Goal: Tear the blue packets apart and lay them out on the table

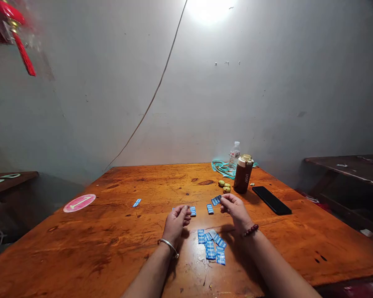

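Taking the heap of blue striped pieces (210, 250) on the table (112, 256) as the clock's centre, the right hand (238, 211) is at one o'clock, its fingers pinching a blue strip (216, 200) at one end. The left hand (175, 224) is at ten, fingers curled in — around what, if anything, I cannot tell. Loose pieces (210, 209) lie at ten, eleven and twelve; the brown flask (242, 180) stands at one — the black phone (271, 200) at two.

From view centre, a red ornament (15, 25) hangs at 10 o'clock; a pink disc (80, 203) lies at 8, a black phone (272, 200) at 4; a clear bottle (234, 155) stands at 3.
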